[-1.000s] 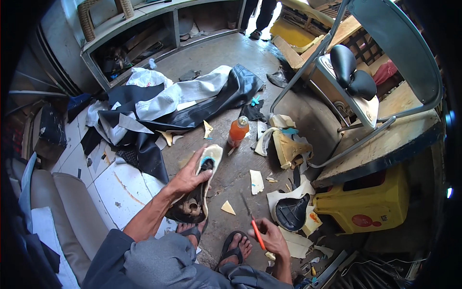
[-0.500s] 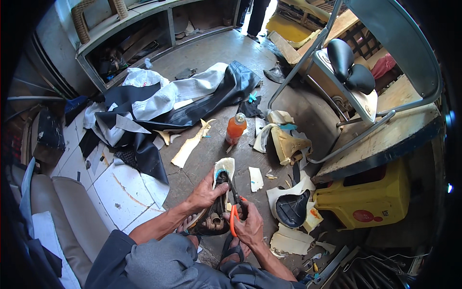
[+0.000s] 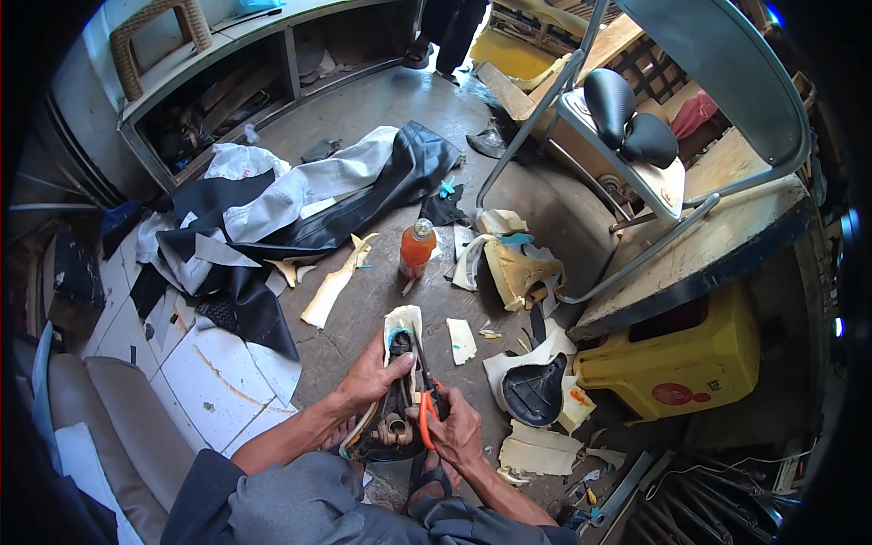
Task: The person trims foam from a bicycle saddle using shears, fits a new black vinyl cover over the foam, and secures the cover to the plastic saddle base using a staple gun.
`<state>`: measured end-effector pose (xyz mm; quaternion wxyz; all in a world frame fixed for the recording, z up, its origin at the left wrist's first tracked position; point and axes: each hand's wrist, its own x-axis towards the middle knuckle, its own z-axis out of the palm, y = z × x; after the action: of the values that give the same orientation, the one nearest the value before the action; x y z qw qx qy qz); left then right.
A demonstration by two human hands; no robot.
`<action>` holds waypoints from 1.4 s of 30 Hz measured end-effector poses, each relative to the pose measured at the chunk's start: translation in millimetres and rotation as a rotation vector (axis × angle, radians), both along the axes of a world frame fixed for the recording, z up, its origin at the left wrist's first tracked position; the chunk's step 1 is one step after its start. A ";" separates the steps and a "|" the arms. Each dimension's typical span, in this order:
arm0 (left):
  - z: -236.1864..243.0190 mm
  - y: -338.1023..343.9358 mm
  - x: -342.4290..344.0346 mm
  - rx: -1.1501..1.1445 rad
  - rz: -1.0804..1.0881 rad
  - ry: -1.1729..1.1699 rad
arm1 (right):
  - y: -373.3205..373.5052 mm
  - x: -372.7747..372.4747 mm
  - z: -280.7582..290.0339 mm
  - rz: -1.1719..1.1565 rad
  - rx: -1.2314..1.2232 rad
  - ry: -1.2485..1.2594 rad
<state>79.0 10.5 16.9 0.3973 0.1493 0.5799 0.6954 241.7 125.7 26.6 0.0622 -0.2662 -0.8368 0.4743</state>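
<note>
Within a second, scissors (image 3: 425, 421) have come alongside the saddle (image 3: 391, 409) at six o'clock; left hand (image 3: 371, 374), fingers pinching it; right hand (image 3: 460, 429), fingers round the scissors; foam strip (image 3: 336, 286) at eleven looks cut off, pale rim (image 3: 402, 318) remains

No words or numbers can be read. The stool (image 3: 677, 365) bears 1 red label (image 3: 672, 394), its print too small, and, nearer the stool's right edge, 1 dark mark (image 3: 714, 386).
</note>
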 end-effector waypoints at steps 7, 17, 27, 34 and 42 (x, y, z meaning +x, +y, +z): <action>12.8 -6.6 -7.1 0.007 -0.160 -0.108 | 11.6 -7.6 11.5 0.043 0.137 0.043; 35.5 -15.4 -21.2 -0.030 -0.409 -0.379 | 50.3 -0.8 30.9 0.232 0.311 0.066; 35.6 -9.7 -37.5 -0.074 -0.685 -0.444 | 98.7 7.7 54.4 0.462 0.380 -0.147; 34.3 -7.3 -39.8 -0.153 -0.825 -0.503 | 112.6 1.2 72.4 0.567 0.453 -0.103; 19.6 -2.7 -46.4 -0.172 -1.050 -0.509 | 131.7 -7.7 97.3 0.728 0.460 -0.202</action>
<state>32.5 7.8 36.6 0.8257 0.2122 0.3690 0.3701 234.0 257.4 124.0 -0.1335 0.0218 -0.9617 0.2384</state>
